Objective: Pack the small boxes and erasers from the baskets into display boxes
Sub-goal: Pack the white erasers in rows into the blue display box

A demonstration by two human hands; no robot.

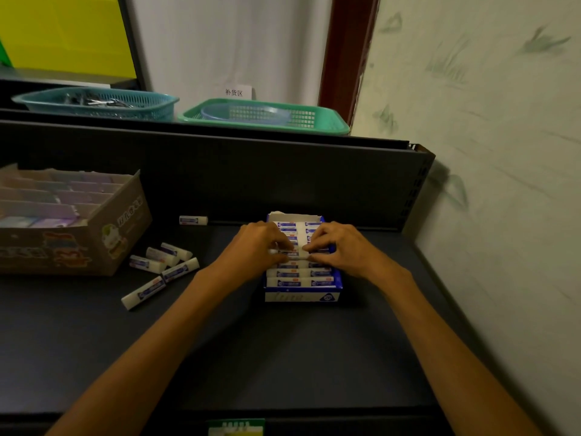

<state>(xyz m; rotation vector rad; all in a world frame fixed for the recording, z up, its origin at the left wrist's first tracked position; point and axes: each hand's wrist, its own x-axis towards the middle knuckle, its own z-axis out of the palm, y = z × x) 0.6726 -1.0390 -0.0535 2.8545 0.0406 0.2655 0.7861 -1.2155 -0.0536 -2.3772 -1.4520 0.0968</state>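
we see both hands over the display box (pixel 302 296) on the dark shelf, left hand (pixel 256 248) and right hand (pixel 341 247) pinching one eraser (pixel 290 253) above the packed rows. loose erasers (pixel 163 265) lie left of the box; the carton (pixel 72 221) sits farther left.

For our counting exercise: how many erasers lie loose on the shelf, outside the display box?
6: one alone by the back panel, four clustered near the cardboard box, one nearest the camera. Others may be hidden.
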